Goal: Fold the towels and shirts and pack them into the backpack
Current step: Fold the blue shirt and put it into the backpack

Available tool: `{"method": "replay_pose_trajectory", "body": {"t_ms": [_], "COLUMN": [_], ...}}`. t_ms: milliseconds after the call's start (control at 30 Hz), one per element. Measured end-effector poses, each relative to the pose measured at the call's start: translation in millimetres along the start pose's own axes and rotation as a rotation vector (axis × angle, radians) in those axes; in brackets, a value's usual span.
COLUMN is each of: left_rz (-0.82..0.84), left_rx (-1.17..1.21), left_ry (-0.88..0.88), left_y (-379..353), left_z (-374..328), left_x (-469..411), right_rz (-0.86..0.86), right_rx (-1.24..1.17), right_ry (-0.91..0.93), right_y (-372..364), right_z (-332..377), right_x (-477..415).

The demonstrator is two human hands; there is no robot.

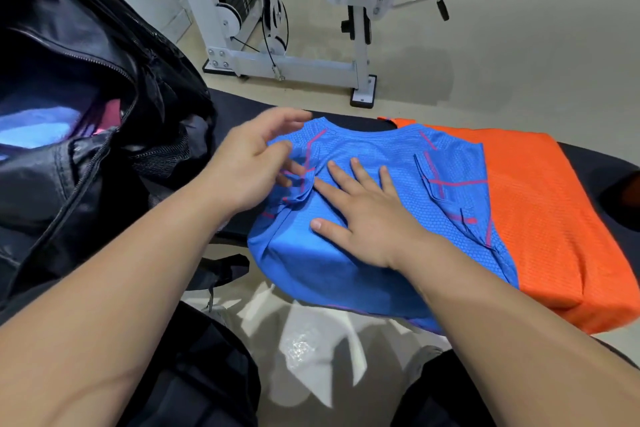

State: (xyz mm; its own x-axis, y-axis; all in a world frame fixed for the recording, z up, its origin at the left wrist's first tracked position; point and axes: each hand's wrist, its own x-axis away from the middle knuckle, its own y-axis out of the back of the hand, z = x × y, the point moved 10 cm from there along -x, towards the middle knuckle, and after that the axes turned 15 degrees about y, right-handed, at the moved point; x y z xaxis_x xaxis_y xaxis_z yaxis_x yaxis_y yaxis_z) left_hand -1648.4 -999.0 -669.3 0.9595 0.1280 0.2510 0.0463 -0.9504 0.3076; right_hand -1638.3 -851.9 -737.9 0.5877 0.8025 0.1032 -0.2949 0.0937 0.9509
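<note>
Indoor light even, med-bright, src not in view. Soft shadows plus bright patches and small glint on floor (304,343) at 6 o'clock. At 9 o'clock backpack (69,45) very dark, detail lost. Slight motion blur on left hand (252,166) fingertips; right hand (367,215) sharp. Wide-angle bend: machine frame (287,66) at 12 o'clock leans, edges stretched.

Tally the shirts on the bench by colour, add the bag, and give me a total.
Blue shirt: 1
Orange shirt: 1
Black backpack: 1
Total: 3
</note>
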Motion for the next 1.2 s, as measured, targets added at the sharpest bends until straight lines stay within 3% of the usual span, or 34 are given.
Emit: {"method": "replay_pose_trajectory", "body": {"t_ms": [67, 133, 200, 267, 333, 400, 467, 667, 800, 1000, 1200], "left_rz": [-0.223, -0.409, -0.403, -0.317, -0.297, -0.299, -0.277, -0.211, -0.173, -0.072, 0.0], "left_rx": [-0.104, -0.351, -0.599, -0.822, -1.027, -1.16, -1.204, -0.991, -1.045, -1.232, -1.212], "left_ry": [-0.07, -0.102, -0.062, 0.038, 0.109, 0.119, 0.133, 0.179, 0.192, 0.197, 0.116], "left_y": [24, 37, 30, 15, 5, -1, -2, 15, 14, -5, -12], "left_z": [-5, -4, 6, 27, 44, 52, 54, 33, 24, 6, 2], "left_x": [-2, -6, -15, -25, -31, -34, -37, -69, -95, -103, -100], "right_rz": [-0.102, -0.295, -0.514, -0.619, -0.578, -0.411, -0.282, -0.138, -0.039, -0.102, -0.018], "right_rx": [0.003, -0.001, 0.041, 0.101, 0.13, 0.13, 0.081, 0.114, 0.1, 0.11, 0.131], "right_ry": [-0.003, -0.054, -0.146, -0.309, -0.498, -0.65, -0.7, -0.615, -0.596, -0.517, -0.411], "right_y": [16, 43, 74, 95, 100, 86, 71, 87, 91, 94, 97], "right_z": [-5, -18, -44, -82, -122, -151, -165, -177, -189, -185, -176], "right_x": [3, 10, 27, 50, 73, 87, 91, 70, 63, 57, 55]}}
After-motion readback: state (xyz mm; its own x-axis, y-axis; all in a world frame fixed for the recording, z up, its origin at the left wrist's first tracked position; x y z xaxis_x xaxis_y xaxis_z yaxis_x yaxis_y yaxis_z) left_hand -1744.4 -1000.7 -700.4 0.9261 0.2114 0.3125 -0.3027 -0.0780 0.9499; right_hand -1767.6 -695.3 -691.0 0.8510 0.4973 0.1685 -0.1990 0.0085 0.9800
